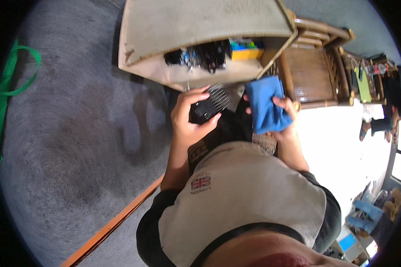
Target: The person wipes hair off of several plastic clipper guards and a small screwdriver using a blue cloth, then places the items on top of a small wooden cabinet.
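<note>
Between the thumb and fingers of my left hand (pixel 190 115) is a black plastic comb attachment (pixel 205 108), like a hair clipper guard, its long teeth pointing up and right. My right hand (pixel 287 116) grips a folded blue cloth (pixel 267 103), thumb on its front and fingertips showing at its left edge. The cloth and the comb piece are apart, both held in front of my body. Just beyond them is a wooden cabinet (pixel 207 20) with an open compartment. Inside it lie dark, shiny items (pixel 214 56), too blurred to identify, beside a yellow-and-blue box (pixel 247 53).
A bamboo chair (pixel 309 73) stands right of the cabinet. At left is a grey rough surface (pixel 70 133) with a green strap (pixel 28 48); an orange strip (pixel 113 225) runs below. Bright floor (pixel 334 143) lies at right. People's legs (pixel 379 125) show at the far right.
</note>
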